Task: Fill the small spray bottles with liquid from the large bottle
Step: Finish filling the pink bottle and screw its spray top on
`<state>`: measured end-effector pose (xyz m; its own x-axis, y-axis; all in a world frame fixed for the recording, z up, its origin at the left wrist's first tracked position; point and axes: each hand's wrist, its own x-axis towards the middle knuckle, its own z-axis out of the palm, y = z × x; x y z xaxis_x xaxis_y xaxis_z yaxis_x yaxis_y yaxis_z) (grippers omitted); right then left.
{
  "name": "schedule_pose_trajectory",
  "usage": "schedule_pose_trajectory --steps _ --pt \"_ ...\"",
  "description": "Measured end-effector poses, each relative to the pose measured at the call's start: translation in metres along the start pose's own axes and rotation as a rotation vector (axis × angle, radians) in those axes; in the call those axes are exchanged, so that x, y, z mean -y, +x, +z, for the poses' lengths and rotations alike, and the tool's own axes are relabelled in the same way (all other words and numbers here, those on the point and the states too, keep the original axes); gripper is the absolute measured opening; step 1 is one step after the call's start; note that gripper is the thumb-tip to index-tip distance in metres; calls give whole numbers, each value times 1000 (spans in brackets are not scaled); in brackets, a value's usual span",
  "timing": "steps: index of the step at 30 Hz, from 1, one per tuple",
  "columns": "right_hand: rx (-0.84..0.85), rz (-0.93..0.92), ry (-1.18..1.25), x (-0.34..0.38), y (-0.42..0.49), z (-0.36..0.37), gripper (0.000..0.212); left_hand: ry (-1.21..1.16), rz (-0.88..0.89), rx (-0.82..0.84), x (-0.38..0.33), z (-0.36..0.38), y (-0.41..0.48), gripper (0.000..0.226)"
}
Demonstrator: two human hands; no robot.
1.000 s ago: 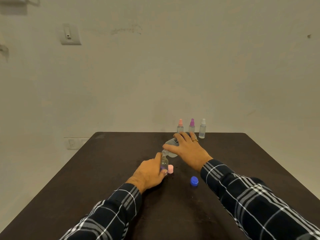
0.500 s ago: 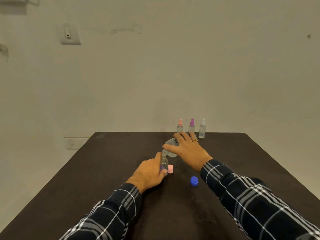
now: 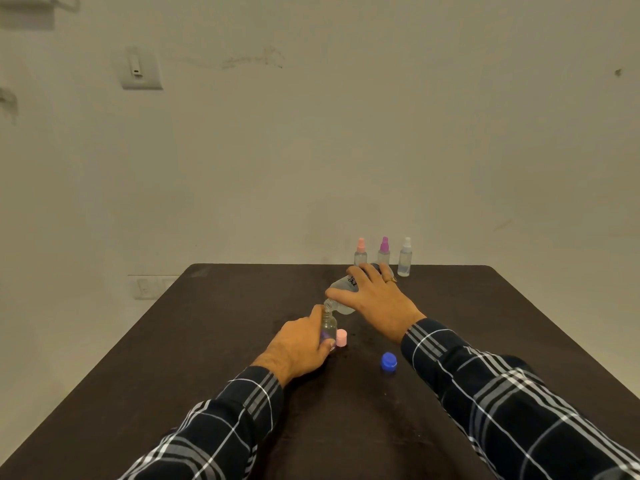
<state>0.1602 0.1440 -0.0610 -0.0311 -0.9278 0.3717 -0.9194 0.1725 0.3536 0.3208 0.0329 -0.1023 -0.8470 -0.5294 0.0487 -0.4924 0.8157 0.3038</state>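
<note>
Three capped small clear spray bottles [image 3: 384, 258] stood at the dark worktop's [image 3: 214, 341] far edge, prob. filled. Left hand [image 3: 301, 344] gripped the open fourth small bottle [image 3: 328, 327] mid-worktop. Right hand [image 3: 377, 303] wrapped the tilted large clear bottle [image 3: 341, 284], mouth at its neck. Pink cap [image 3: 341, 338] not yet refitted.

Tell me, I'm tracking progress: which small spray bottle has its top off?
The bottle the left hand grips, under the tilted large bottle; its neck is open. The pink-topped, purple-topped and white-topped ones at the table's far edge are capped.
</note>
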Motion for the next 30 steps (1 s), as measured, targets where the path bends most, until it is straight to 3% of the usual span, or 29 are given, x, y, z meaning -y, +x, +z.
schedule_pose_trajectory --steps 30 --pt "15 -2 -1 1 1 -4 86 -3 -4 -5 1 1 1 70"
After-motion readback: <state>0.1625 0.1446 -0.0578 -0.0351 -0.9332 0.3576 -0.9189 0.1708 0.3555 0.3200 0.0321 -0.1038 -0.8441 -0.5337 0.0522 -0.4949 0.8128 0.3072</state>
